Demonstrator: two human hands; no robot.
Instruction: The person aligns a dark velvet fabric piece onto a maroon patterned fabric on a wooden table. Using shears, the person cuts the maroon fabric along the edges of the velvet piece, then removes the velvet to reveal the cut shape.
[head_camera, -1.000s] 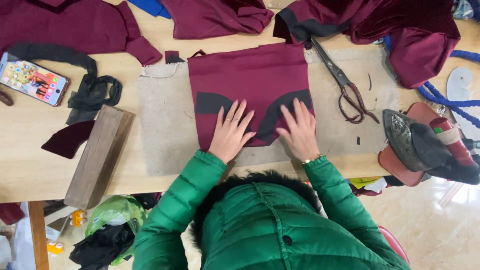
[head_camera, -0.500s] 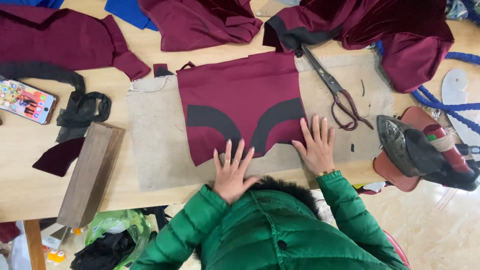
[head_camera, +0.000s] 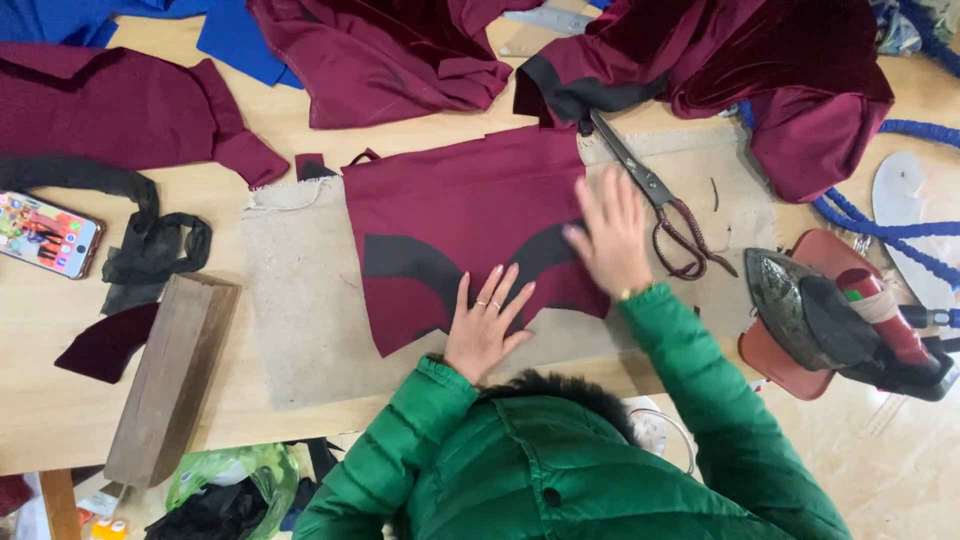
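Head view: a maroon panel (head_camera: 470, 225) with two curved black bands lies flat on a beige pad (head_camera: 300, 300) near the desk's (head_camera: 60, 400) near edge, about midway along it. The left hand (head_camera: 485, 325) rests palm down on the panel's near edge, fingers spread wide and flat, gripping nothing. The right hand (head_camera: 612, 238) lies on the panel's right edge, fingers together and extended; it is blurred, so whether it presses or merely skims the cloth I cannot tell, but it holds nothing.

The panel's long axis runs left to right along the desk, parallel to the near edge. Most of its surface lies away from the left fingers, toward the far edge and to the left; from the right hand it stretches leftward. The left hand is nearer the middle of the panel, the right one nearer its right border.

Scissors (head_camera: 655, 195) lie just beside the right hand, blades pointing to the far edge, handles toward the iron (head_camera: 840, 320), which sits on a red stand at the right edge. A wooden block (head_camera: 170, 375) lies off the pad's left side, a phone (head_camera: 45, 235) at the left edge. More maroon garments (head_camera: 380, 60) are heaped along the far edge.
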